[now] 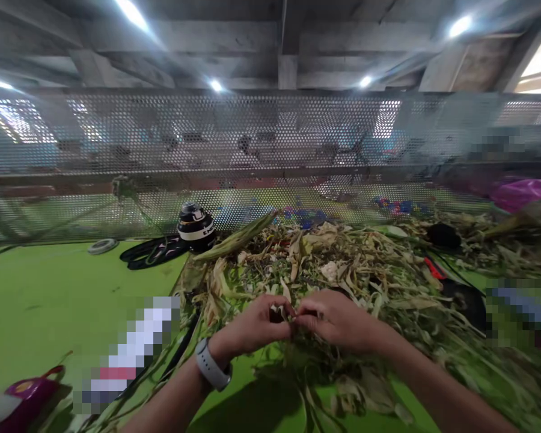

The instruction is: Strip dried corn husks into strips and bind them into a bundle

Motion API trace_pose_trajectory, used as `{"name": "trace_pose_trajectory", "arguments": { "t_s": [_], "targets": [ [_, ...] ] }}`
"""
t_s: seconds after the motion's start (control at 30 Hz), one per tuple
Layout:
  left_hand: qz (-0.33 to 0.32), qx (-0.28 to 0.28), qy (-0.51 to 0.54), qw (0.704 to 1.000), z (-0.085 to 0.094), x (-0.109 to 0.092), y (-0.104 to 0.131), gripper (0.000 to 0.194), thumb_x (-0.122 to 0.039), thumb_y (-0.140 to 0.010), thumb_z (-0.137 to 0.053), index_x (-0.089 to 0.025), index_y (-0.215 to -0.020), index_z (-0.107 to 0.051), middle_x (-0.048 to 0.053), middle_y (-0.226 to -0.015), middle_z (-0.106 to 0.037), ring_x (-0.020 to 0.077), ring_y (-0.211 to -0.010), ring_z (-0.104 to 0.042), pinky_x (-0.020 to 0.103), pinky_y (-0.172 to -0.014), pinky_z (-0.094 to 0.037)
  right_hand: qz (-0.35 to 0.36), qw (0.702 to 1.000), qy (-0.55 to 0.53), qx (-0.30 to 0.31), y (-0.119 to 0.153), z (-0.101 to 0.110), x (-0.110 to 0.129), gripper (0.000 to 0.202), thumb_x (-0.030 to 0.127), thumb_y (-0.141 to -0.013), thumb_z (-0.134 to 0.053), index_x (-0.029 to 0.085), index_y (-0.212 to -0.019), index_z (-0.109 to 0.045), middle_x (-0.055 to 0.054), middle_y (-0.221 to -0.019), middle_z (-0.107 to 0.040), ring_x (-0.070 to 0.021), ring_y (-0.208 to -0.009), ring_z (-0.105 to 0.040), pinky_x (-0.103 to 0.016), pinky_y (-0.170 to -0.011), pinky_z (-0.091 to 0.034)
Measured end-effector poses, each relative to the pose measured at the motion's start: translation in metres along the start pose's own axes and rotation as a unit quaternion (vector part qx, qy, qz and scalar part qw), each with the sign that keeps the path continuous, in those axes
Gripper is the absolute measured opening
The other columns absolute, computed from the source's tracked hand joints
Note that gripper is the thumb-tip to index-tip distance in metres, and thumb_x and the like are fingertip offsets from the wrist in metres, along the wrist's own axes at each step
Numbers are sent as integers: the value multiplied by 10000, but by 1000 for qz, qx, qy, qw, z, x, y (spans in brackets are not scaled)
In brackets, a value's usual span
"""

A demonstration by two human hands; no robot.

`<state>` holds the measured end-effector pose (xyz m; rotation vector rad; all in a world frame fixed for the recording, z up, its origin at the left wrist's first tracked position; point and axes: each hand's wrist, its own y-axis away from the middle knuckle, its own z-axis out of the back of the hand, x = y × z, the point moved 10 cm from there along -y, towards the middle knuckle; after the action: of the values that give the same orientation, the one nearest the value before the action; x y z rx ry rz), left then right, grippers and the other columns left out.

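Note:
My left hand, with a grey watch on its wrist, is closed in a pinch just above the green tabletop. Its fingertips meet those of my right hand, which is pinched too. Between them they grip a small piece of dried plant, mostly hidden by the fingers. Dry, greenish leaves lie or hang just below the hands. Right behind is a broad heap of dried leaves and stalks, tan and dull green. One long dried leaf bundle sticks out at its left.
A black-and-white rounded container stands at the back left beside a flat black item and a pale ring. A perforated metal screen closes off the far side. A purple object lies front left; purple plastic is at right.

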<state>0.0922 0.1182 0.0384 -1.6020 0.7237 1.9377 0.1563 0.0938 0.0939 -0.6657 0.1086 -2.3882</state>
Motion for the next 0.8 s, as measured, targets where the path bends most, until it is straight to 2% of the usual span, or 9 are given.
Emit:
{"name": "trace_pose_trajectory", "arguments": {
  "t_s": [0.07, 0.3, 0.47, 0.53, 0.57, 0.63, 0.7, 0.73, 0.8],
  "targets": [
    [4, 27, -31, 999, -5, -1, 2, 98, -211, -661, -608, -132, -715, -589, -56, -557, -468, 59, -497, -351, 182, -479, -275, 14, 998, -35, 58, 0, -12, 3, 222, 271, -879, -463, 175, -755, -620, -19, -672, -607, -131, -619, -532, -222, -582, -381],
    [-38, 95, -155, 983, -11, -9, 7, 121, -175, -670, -596, -146, -770, -655, -34, -639, -566, 101, -608, -482, 188, -584, -384, 34, 975, -166, 142, 4, -26, 6, 179, 206, -844, -478, 177, -786, -644, 21, -631, -544, -100, -571, -470, -192, -537, -354],
    [-67, 85, -168, 980, 0, -15, 10, 370, -206, -644, -662, -191, -1010, -614, 31, -923, -623, 187, -856, -570, 277, -771, -443, 4, 962, -224, 154, 4, -44, -3, 139, 186, -809, -482, 165, -754, -608, 43, -610, -473, -80, -539, -397, -177, -492, -308],
    [-97, 45, -183, 977, 11, -24, 11, 453, -226, -638, -682, -206, -1082, -593, 66, -1055, -603, 221, -983, -549, 321, -881, -407, -33, 960, -256, 112, 1, -48, -13, 126, 193, -800, -482, 159, -730, -581, 46, -602, -443, -78, -533, -370, -174, -478, -290],
    [-118, -2, -193, 974, 21, -33, 12, 511, -235, -642, -685, -215, -1137, -563, 77, -1116, -582, 232, -1036, -526, 338, -925, -378, -58, 958, -270, 70, -1, -46, -20, 126, 206, -802, -478, 158, -724, -565, 47, -597, -427, -78, -532, -357, -175, -477, -286],
    [-170, -155, -220, 948, 46, -54, 23, 574, -244, -675, -664, -227, -1222, -492, 84, -1176, -554, 237, -1091, -490, 361, -971, -330, -114, 946, -299, -40, -3, -36, -37, 150, 249, -820, -461, 159, -722, -529, 50, -593, -393, -79, -530, -331, -181, -479, -285],
    [-207, -306, -248, 896, 62, -73, 43, 428, -252, -736, -610, -216, -1157, -541, 81, -1096, -590, 231, -1041, -509, 353, -943, -342, -162, 923, -320, -140, 1, -26, -51, 193, 308, -845, -438, 166, -723, -489, 58, -573, -348, -80, -510, -299, -187, -465, -276],
    [-205, -337, -253, 883, 62, -75, 48, 273, -256, -773, -571, -204, -1039, -608, 75, -988, -624, 218, -945, -547, 333, -887, -377, -178, 913, -321, -177, 4, -22, -55, 211, 334, -854, -431, 171, -727, -475, 62, -565, -330, -81, -501, -289, -189, -458, -273],
    [-168, -282, -233, 916, 42, -65, 39, 161, -301, -783, -567, -198, -852, -670, 56, -774, -653, 191, -717, -578, 297, -741, -427, -187, 904, -310, -229, 10, -15, -56, 227, 363, -864, -431, 175, -743, -470, 60, -570, -337, -87, -507, -309, -194, -467, -295]
  ]
}}
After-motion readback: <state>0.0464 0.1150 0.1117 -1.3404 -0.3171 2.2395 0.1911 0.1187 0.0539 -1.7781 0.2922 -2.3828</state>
